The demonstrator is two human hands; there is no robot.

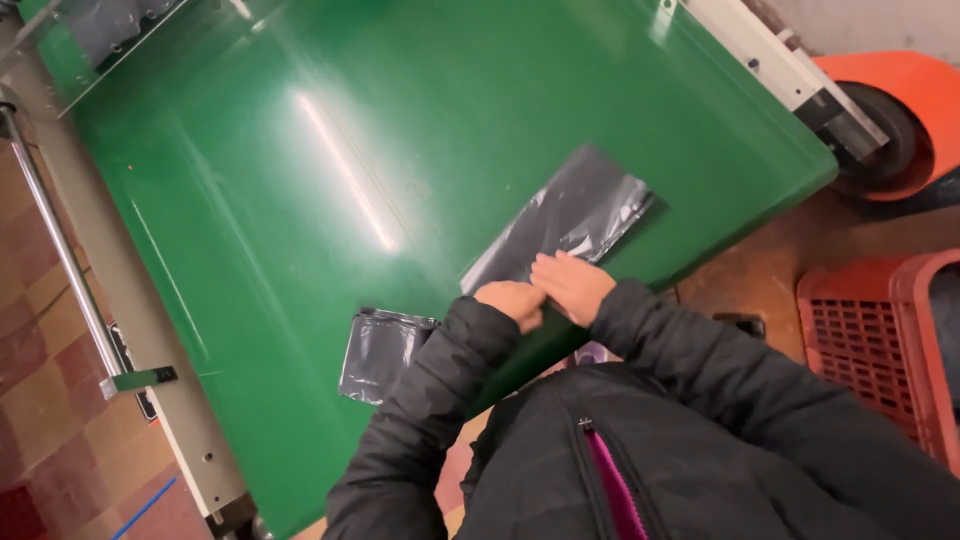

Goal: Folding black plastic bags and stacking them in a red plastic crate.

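Two grey plastic bags on green tabletop. Larger bag (572,218), glossy, creased, lies at frame centre-right, near the tabletop (300,150) edge. Left hand (513,301) and right hand (570,284), fingers flat, press its lower end, touching each other. Smaller bag (380,352) lower centre. Upper left tabletop open

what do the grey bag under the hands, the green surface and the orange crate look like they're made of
Grey bag: apparently thin plastic film, glossy, with creases and white glints. Both the left hand and right hand press flat on its near end.
Green surface: smooth and shiny, probably plastic or rubber belting; it mirrors a long light streak.
Orange crate: likely moulded rigid plastic, matte, with a grid of holes.
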